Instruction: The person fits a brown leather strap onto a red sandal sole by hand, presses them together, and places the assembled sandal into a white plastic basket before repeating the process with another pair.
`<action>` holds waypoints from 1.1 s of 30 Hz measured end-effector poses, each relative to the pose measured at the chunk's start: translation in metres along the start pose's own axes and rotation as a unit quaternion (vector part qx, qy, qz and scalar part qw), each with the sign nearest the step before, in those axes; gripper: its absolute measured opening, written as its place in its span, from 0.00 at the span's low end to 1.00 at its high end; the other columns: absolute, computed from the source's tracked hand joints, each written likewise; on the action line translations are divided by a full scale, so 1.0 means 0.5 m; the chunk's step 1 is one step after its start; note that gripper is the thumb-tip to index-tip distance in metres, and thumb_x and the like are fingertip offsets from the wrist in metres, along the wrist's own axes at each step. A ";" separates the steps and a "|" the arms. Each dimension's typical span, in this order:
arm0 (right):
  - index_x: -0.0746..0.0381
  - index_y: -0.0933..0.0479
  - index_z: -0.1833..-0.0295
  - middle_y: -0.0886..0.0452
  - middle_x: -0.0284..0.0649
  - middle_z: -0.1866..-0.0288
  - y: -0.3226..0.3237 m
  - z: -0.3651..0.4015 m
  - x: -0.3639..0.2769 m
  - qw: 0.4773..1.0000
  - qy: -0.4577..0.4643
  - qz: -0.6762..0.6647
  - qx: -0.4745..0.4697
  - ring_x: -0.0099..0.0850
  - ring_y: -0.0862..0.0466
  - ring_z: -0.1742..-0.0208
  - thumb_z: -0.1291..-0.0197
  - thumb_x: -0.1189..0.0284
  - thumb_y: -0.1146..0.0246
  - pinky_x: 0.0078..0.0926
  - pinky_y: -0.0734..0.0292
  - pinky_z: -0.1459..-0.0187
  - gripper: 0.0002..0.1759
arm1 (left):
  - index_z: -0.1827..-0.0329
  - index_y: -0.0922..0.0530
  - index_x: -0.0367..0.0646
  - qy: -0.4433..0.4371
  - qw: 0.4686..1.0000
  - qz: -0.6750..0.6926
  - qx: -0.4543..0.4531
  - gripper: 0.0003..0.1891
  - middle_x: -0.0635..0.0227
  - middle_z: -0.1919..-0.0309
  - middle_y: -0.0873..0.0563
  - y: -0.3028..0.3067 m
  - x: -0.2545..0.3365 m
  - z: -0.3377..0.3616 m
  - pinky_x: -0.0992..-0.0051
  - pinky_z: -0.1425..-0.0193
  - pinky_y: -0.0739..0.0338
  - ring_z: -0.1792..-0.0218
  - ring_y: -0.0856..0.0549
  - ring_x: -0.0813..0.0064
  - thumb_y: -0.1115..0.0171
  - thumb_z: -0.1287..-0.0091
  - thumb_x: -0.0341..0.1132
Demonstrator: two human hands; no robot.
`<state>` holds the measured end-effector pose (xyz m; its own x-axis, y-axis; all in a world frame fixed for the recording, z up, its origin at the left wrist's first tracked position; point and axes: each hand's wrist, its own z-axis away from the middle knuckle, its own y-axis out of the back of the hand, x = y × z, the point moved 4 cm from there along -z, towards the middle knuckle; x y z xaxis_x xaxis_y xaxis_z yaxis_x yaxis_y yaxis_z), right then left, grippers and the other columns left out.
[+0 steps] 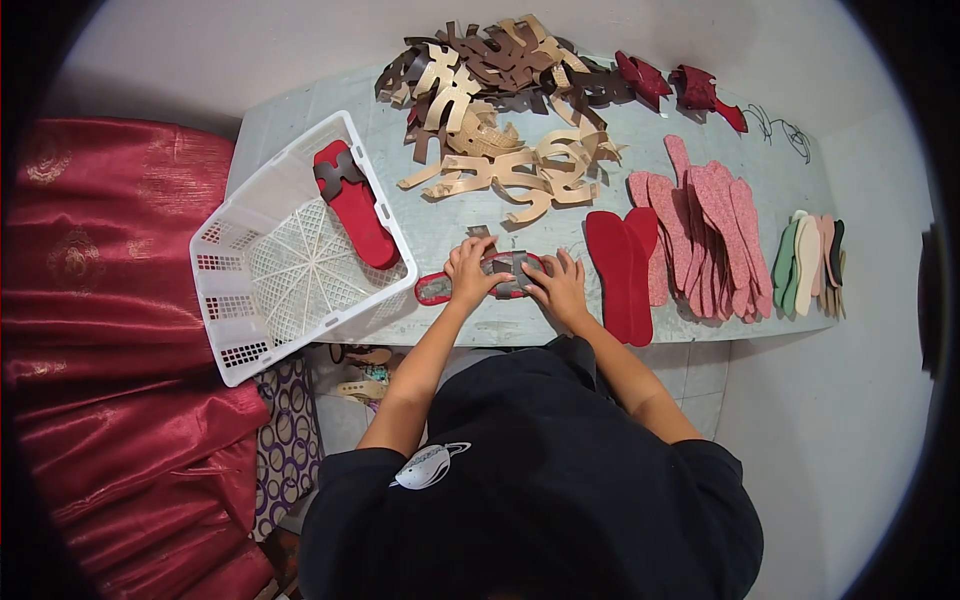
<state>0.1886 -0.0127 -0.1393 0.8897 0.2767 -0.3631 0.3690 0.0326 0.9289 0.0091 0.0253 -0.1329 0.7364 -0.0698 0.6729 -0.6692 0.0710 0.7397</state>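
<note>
Left hand (pixel 470 272) and right hand (pixel 560 290) on red sandal (pixel 432 291)

The sandal (pixel 432 291) lies mostly hidden under the left hand (pixel 468 268) and right hand (pixel 560 287), so whether they clasp or merely press it is unclear. At seven o'clock, the table (pixel 440 225) half hides some footwear (pixel 362 372). The cord (pixel 780 128) at one o'clock is too thin to identify.
</note>
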 end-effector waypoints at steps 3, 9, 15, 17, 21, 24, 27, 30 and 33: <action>0.34 0.27 0.44 0.32 0.35 0.42 0.001 0.000 0.000 1.000 0.000 -0.002 0.005 0.45 0.42 0.34 0.48 0.52 0.40 0.60 0.53 0.38 0.23 | 0.37 0.36 0.60 0.012 0.999 0.000 0.031 0.50 0.66 0.46 0.32 -0.004 -0.008 -0.001 0.58 0.41 0.48 0.45 0.36 0.59 0.23 0.70 0.52; 0.35 0.27 0.44 0.31 0.35 0.43 0.002 0.000 -0.001 1.000 0.002 -0.008 0.005 0.45 0.43 0.34 0.48 0.52 0.40 0.60 0.54 0.38 0.22 | 0.35 0.47 0.49 0.134 0.990 0.022 0.044 0.63 0.60 0.40 0.40 -0.020 -0.047 -0.016 0.58 0.39 0.50 0.40 0.42 0.57 0.20 0.79 0.54; 0.35 0.27 0.44 0.31 0.35 0.43 0.006 0.000 -0.001 1.000 -0.004 -0.015 0.003 0.44 0.44 0.33 0.48 0.53 0.40 0.60 0.55 0.38 0.22 | 0.39 0.42 0.48 0.198 0.978 -0.016 -0.068 0.60 0.62 0.42 0.40 -0.029 -0.058 -0.033 0.60 0.39 0.49 0.41 0.42 0.57 0.20 0.81 0.55; 0.36 0.27 0.44 0.32 0.35 0.43 0.004 -0.001 -0.002 1.000 -0.004 -0.016 0.001 0.44 0.44 0.33 0.47 0.53 0.41 0.61 0.56 0.38 0.22 | 0.40 0.40 0.48 0.201 0.976 -0.017 -0.077 0.58 0.64 0.43 0.38 -0.029 -0.057 -0.033 0.60 0.39 0.49 0.42 0.40 0.58 0.20 0.82 0.55; 0.36 0.27 0.44 0.32 0.35 0.42 0.009 0.001 -0.003 1.000 -0.008 -0.018 -0.004 0.44 0.44 0.33 0.47 0.53 0.41 0.60 0.56 0.37 0.22 | 0.44 0.36 0.50 0.183 0.982 -0.013 -0.048 0.54 0.67 0.46 0.32 -0.030 -0.058 -0.030 0.61 0.40 0.47 0.45 0.37 0.59 0.20 0.82 0.54; 0.36 0.27 0.44 0.32 0.36 0.42 0.008 -0.001 -0.005 1.000 -0.008 -0.020 -0.009 0.44 0.45 0.32 0.46 0.53 0.41 0.60 0.57 0.37 0.22 | 0.48 0.33 0.50 0.166 0.985 0.022 -0.050 0.49 0.69 0.53 0.25 -0.035 -0.065 -0.028 0.62 0.42 0.47 0.47 0.35 0.60 0.19 0.81 0.53; 0.36 0.27 0.44 0.32 0.36 0.42 0.008 -0.001 -0.003 1.000 -0.009 -0.017 -0.012 0.45 0.45 0.32 0.46 0.53 0.41 0.60 0.57 0.37 0.22 | 0.51 0.31 0.49 0.148 0.984 0.088 -0.039 0.47 0.70 0.58 0.22 -0.057 -0.089 -0.028 0.63 0.44 0.46 0.48 0.34 0.62 0.19 0.80 0.52; 0.36 0.27 0.44 0.32 0.36 0.42 0.010 -0.001 -0.005 1.000 -0.008 -0.017 -0.011 0.45 0.44 0.33 0.46 0.53 0.41 0.60 0.56 0.37 0.22 | 0.51 0.30 0.49 0.141 0.984 0.109 -0.030 0.46 0.70 0.58 0.21 -0.070 -0.105 -0.029 0.64 0.45 0.46 0.48 0.33 0.63 0.19 0.80 0.52; 0.36 0.28 0.43 0.32 0.36 0.42 0.009 -0.001 -0.005 1.000 -0.007 -0.015 -0.008 0.45 0.44 0.33 0.46 0.53 0.42 0.60 0.55 0.37 0.22 | 0.51 0.27 0.49 0.140 0.986 0.075 -0.041 0.45 0.70 0.58 0.20 -0.056 -0.085 -0.027 0.65 0.45 0.46 0.48 0.32 0.65 0.20 0.79 0.53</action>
<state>0.1878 -0.0128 -0.1340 0.8822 0.2622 -0.3911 0.3908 0.0558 0.9188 -0.0022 0.0396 -0.1823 0.6353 0.2252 0.7387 -0.7714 0.1397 0.6208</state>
